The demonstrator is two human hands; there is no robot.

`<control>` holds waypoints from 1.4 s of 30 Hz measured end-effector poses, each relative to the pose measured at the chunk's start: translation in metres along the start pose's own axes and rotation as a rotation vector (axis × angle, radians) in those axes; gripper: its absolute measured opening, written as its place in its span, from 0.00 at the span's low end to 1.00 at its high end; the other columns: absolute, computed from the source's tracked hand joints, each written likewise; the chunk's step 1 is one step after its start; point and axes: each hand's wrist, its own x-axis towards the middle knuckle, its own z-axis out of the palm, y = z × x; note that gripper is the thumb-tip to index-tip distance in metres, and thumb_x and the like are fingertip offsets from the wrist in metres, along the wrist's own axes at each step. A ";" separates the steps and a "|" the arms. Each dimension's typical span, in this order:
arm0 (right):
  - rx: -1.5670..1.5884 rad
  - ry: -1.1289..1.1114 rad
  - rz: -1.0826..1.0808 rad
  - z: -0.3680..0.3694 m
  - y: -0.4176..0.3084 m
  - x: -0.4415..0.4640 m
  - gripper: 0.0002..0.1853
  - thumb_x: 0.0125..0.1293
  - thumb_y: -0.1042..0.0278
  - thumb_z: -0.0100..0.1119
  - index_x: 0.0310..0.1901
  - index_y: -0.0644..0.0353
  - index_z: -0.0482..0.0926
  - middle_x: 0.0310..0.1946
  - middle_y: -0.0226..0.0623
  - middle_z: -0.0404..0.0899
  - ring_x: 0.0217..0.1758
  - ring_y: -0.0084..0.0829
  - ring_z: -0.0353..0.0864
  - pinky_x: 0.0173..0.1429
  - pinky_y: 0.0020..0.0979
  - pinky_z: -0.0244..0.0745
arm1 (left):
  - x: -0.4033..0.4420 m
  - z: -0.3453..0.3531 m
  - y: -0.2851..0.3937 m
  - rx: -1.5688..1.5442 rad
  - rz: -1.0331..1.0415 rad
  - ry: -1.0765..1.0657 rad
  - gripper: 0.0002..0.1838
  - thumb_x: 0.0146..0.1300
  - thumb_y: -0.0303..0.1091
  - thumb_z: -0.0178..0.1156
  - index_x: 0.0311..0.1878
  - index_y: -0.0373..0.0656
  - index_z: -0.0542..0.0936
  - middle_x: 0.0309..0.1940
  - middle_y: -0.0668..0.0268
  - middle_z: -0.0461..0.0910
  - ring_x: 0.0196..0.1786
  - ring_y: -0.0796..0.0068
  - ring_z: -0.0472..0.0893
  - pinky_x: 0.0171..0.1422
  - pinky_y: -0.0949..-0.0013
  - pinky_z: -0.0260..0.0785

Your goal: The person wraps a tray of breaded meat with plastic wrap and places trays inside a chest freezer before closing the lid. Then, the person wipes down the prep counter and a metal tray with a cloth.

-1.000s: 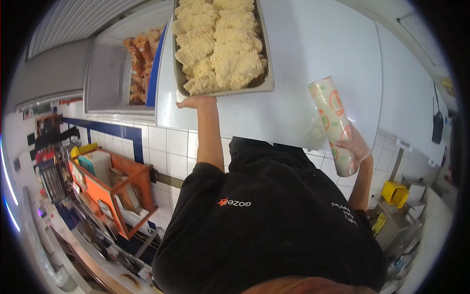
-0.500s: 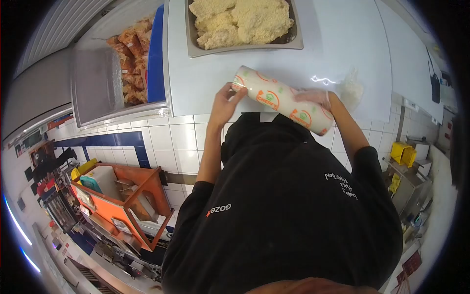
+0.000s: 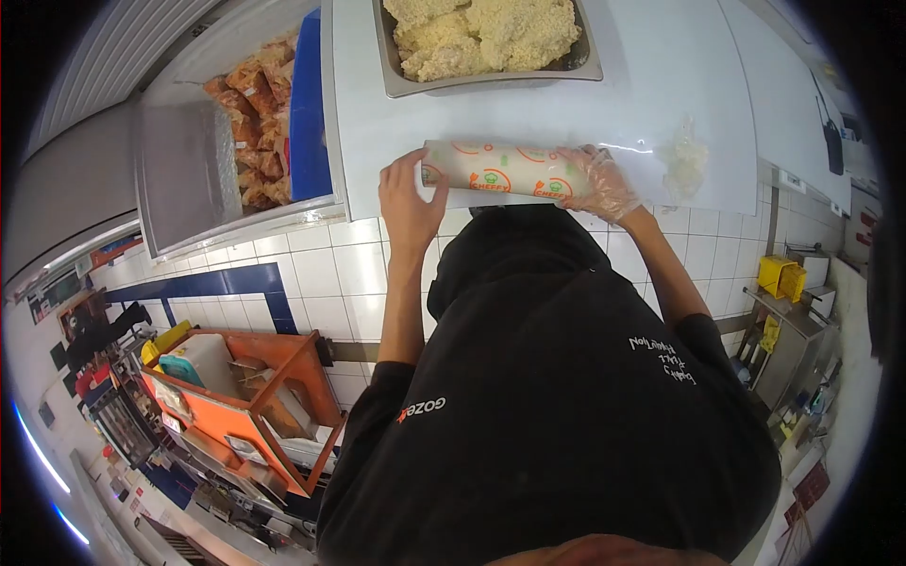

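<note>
A white roll [image 3: 500,171] with orange and green print lies nearly level across the image, at the near edge of the white table [image 3: 661,57]. My left hand [image 3: 412,193], without a glove, grips its left end between thumb and fingers. Around the right end is my right hand [image 3: 602,184], in a clear plastic glove. Beyond the roll a metal tray [image 3: 491,83] holds several pieces of pale, crumb-coated food [image 3: 486,38]. Clear crumpled plastic [image 3: 686,160] lies on the table to the right of my right hand.
At the left is an open chest [image 3: 189,170] with bagged orange-brown food [image 3: 255,123] and a blue panel [image 3: 307,108]. An orange cart [image 3: 236,406] stands at the lower left. A yellow container [image 3: 781,277] is at the right, and a black device [image 3: 832,146] lies at the far right.
My left hand has left the tray's edge and closed on the roll's left end. The roll has turned from steeply slanted to nearly level and moved left. The tray appears higher in view.
</note>
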 end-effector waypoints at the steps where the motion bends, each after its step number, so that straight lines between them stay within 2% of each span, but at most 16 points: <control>1: 0.036 0.009 0.022 0.002 0.002 -0.002 0.48 0.45 0.52 0.84 0.71 0.48 0.74 0.63 0.50 0.77 0.66 0.55 0.73 0.72 0.49 0.70 | 0.005 -0.001 0.000 0.033 0.081 -0.057 0.23 0.57 0.32 0.72 0.57 0.44 0.83 0.49 0.61 0.84 0.54 0.53 0.80 0.60 0.54 0.74; 2: 0.038 0.008 0.021 0.005 0.003 -0.003 0.48 0.45 0.52 0.84 0.71 0.48 0.74 0.63 0.50 0.77 0.66 0.55 0.73 0.72 0.49 0.70 | 0.010 -0.002 0.001 0.035 0.081 -0.058 0.23 0.57 0.32 0.72 0.57 0.44 0.83 0.49 0.61 0.84 0.54 0.53 0.80 0.60 0.54 0.74; 4: 0.036 0.032 0.008 0.007 0.006 -0.002 0.48 0.44 0.53 0.84 0.71 0.44 0.75 0.62 0.47 0.77 0.64 0.54 0.73 0.71 0.50 0.71 | 0.021 -0.003 0.003 0.092 0.095 -0.240 0.21 0.56 0.32 0.71 0.55 0.43 0.85 0.47 0.62 0.86 0.52 0.56 0.82 0.55 0.56 0.78; 5: 0.038 0.038 0.005 0.006 0.007 -0.002 0.48 0.44 0.53 0.84 0.71 0.44 0.75 0.62 0.47 0.77 0.64 0.54 0.73 0.71 0.50 0.71 | 0.027 -0.005 0.003 0.096 0.100 -0.237 0.21 0.56 0.32 0.71 0.55 0.43 0.85 0.47 0.62 0.86 0.52 0.56 0.82 0.55 0.56 0.78; 7: 0.060 0.027 0.025 0.005 0.006 -0.002 0.48 0.44 0.54 0.85 0.71 0.44 0.75 0.62 0.45 0.78 0.65 0.54 0.73 0.72 0.49 0.71 | 0.037 -0.009 0.000 0.127 0.149 -0.340 0.19 0.57 0.32 0.69 0.53 0.43 0.87 0.42 0.62 0.87 0.47 0.58 0.84 0.51 0.57 0.80; 10: 0.061 0.023 0.020 0.004 0.006 -0.002 0.48 0.43 0.55 0.85 0.71 0.44 0.75 0.62 0.45 0.77 0.66 0.54 0.73 0.73 0.49 0.71 | 0.047 -0.012 -0.003 0.130 0.222 -0.372 0.16 0.58 0.30 0.68 0.51 0.44 0.88 0.36 0.63 0.87 0.42 0.59 0.85 0.48 0.58 0.81; 16: 0.079 -0.003 0.015 0.003 0.010 -0.002 0.51 0.43 0.54 0.86 0.73 0.47 0.73 0.60 0.47 0.76 0.65 0.53 0.74 0.73 0.51 0.70 | 0.052 -0.012 -0.003 0.293 0.359 -0.459 0.16 0.58 0.29 0.66 0.51 0.47 0.88 0.35 0.66 0.87 0.39 0.64 0.85 0.41 0.59 0.81; 20: 0.114 -0.024 0.010 0.004 0.017 0.002 0.51 0.43 0.54 0.86 0.73 0.47 0.73 0.62 0.47 0.76 0.66 0.54 0.73 0.74 0.51 0.70 | 0.048 -0.010 -0.003 0.307 0.423 -0.432 0.17 0.58 0.30 0.67 0.52 0.46 0.87 0.35 0.65 0.87 0.38 0.64 0.86 0.40 0.59 0.81; 23: 0.046 -0.026 -0.008 0.003 0.019 0.005 0.51 0.43 0.56 0.86 0.73 0.47 0.73 0.65 0.47 0.76 0.70 0.56 0.71 0.76 0.51 0.69 | 0.046 -0.017 -0.004 0.279 0.441 -0.477 0.17 0.59 0.30 0.67 0.53 0.45 0.86 0.35 0.65 0.87 0.38 0.64 0.86 0.40 0.60 0.82; 25: 0.065 -0.077 -0.023 0.001 0.023 0.009 0.52 0.43 0.58 0.87 0.74 0.46 0.72 0.69 0.46 0.75 0.75 0.57 0.68 0.79 0.51 0.66 | 0.044 -0.015 -0.009 0.188 0.484 -0.433 0.17 0.59 0.28 0.69 0.52 0.45 0.86 0.32 0.65 0.86 0.35 0.61 0.86 0.40 0.58 0.81; 28: 0.067 -0.094 0.003 0.000 0.024 0.012 0.53 0.42 0.60 0.87 0.75 0.45 0.71 0.71 0.46 0.74 0.77 0.57 0.66 0.80 0.52 0.64 | 0.045 -0.012 -0.012 0.214 0.494 -0.485 0.16 0.59 0.28 0.69 0.52 0.44 0.86 0.34 0.64 0.87 0.37 0.61 0.87 0.41 0.59 0.82; 32: 0.137 -0.163 0.014 -0.013 0.017 0.014 0.54 0.42 0.61 0.87 0.75 0.45 0.70 0.70 0.47 0.74 0.77 0.57 0.66 0.81 0.52 0.63 | 0.047 -0.012 -0.008 0.287 0.504 -0.530 0.15 0.60 0.30 0.67 0.51 0.43 0.85 0.33 0.62 0.86 0.40 0.61 0.88 0.40 0.59 0.82; 34: 0.115 -0.083 -0.045 -0.011 0.021 0.016 0.48 0.42 0.61 0.83 0.70 0.48 0.75 0.63 0.51 0.77 0.70 0.57 0.74 0.76 0.50 0.70 | 0.047 -0.014 -0.007 0.271 0.480 -0.530 0.15 0.59 0.29 0.67 0.51 0.42 0.85 0.33 0.61 0.86 0.39 0.60 0.88 0.40 0.59 0.82; 38: 0.124 -0.055 -0.088 -0.009 0.028 0.023 0.47 0.41 0.62 0.83 0.69 0.48 0.75 0.61 0.50 0.78 0.67 0.56 0.75 0.75 0.50 0.71 | 0.046 -0.015 -0.012 0.205 0.529 -0.489 0.16 0.59 0.29 0.68 0.51 0.41 0.85 0.32 0.60 0.86 0.38 0.60 0.87 0.40 0.58 0.82; 41: 0.144 -0.121 -0.117 -0.019 0.027 0.028 0.47 0.41 0.63 0.83 0.69 0.47 0.76 0.60 0.49 0.79 0.67 0.55 0.76 0.74 0.49 0.72 | 0.050 -0.014 -0.008 0.246 0.451 -0.552 0.17 0.58 0.29 0.70 0.53 0.43 0.86 0.31 0.61 0.85 0.36 0.59 0.86 0.41 0.57 0.81; 42: 0.146 -0.168 -0.088 -0.022 0.025 0.030 0.48 0.41 0.62 0.83 0.70 0.48 0.75 0.61 0.50 0.79 0.67 0.55 0.76 0.75 0.49 0.71 | 0.051 -0.013 -0.007 0.270 0.468 -0.554 0.15 0.57 0.30 0.70 0.49 0.42 0.85 0.31 0.61 0.85 0.37 0.59 0.86 0.41 0.58 0.81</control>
